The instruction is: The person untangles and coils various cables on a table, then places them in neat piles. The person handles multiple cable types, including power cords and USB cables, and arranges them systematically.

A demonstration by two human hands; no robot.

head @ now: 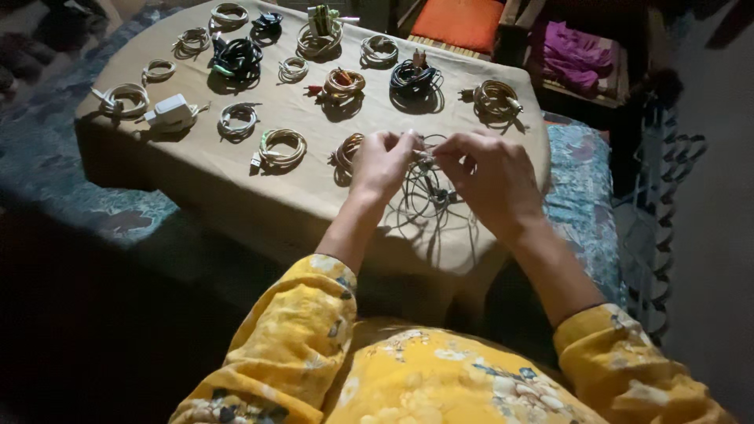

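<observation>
My left hand (pixel 382 163) and my right hand (pixel 488 174) are together over the near edge of a round table covered with a tan cloth (pixel 236 180). Both pinch a thin tangled cable (pixel 428 192), whose loose loops hang and spread on the cloth below my fingers. A small coiled cable (pixel 345 153) lies just left of my left hand. My sleeves are yellow with a flower print.
Several coiled cables lie in rows on the cloth, among them a white coil (pixel 281 148), a dark coil (pixel 236 59) and a beige coil (pixel 495 98). A white charger block (pixel 171 111) sits at the left. An orange cushion (pixel 455 22) and purple cloth (pixel 573 55) lie beyond.
</observation>
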